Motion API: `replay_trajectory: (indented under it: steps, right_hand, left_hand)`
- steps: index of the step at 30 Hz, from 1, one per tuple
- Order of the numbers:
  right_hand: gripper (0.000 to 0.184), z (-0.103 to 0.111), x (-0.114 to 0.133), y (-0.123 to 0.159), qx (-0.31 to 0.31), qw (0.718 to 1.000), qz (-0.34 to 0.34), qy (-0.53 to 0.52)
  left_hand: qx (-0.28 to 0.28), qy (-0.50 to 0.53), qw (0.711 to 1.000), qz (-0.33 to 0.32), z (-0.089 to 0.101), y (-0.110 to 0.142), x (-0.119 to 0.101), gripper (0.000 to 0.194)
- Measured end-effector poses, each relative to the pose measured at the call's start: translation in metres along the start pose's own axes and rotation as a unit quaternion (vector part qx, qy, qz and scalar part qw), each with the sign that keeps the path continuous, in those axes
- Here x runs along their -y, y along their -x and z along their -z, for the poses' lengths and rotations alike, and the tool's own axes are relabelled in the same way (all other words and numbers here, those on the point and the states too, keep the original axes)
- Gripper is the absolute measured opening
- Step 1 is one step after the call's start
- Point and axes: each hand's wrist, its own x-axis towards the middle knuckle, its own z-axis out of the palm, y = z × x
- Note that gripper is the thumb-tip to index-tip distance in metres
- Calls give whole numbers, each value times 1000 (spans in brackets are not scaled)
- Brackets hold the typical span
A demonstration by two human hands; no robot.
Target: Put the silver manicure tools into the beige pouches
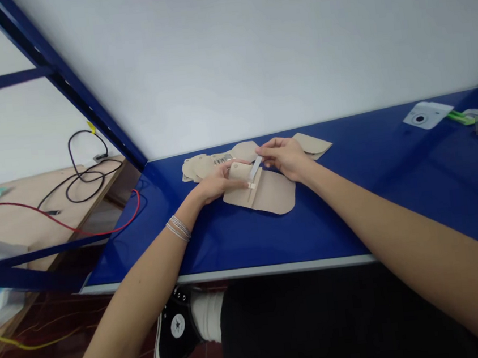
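In the head view, a beige envelope-like pouch (275, 193) with a rounded flap lies spread on the blue table. My left hand (217, 182) grips its left part, thumb pressed on top near a small white piece. Between the pinched fingertips of my right hand (284, 157) is the upper end of a narrow white strip (255, 167). The strip slants down to the pouch beside my left thumb; whether it is attached there I cannot tell. Behind my left hand lie several overlapping beige pouches (197, 166). Another beige pouch (313, 144) lies just beyond my right hand.
On the blue table (394, 197), a white object with a black circle (419, 119) and a green item (460, 117) lie far right. A white wall rises behind. Left, past a blue metal frame (85, 98), a wooden table holds a black cable (78, 176) and a red cable (64, 224).
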Motion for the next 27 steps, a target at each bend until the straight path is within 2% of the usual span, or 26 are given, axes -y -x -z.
replay_trajectory:
  steps: [7,12,27]
  right_hand:
    - [39,0,-6,0,5,995,27,96]
    - [35,-1,-3,2,-6,988,34,149]
    - [29,-3,2,7,16,976,27,215]
  left_hand:
    - [-8,-13,1000,-2,-1,0,-1,64]
    - [-8,-21,1000,5,-1,0,-2,61]
    - [-13,-32,999,21,-2,0,-3,61]
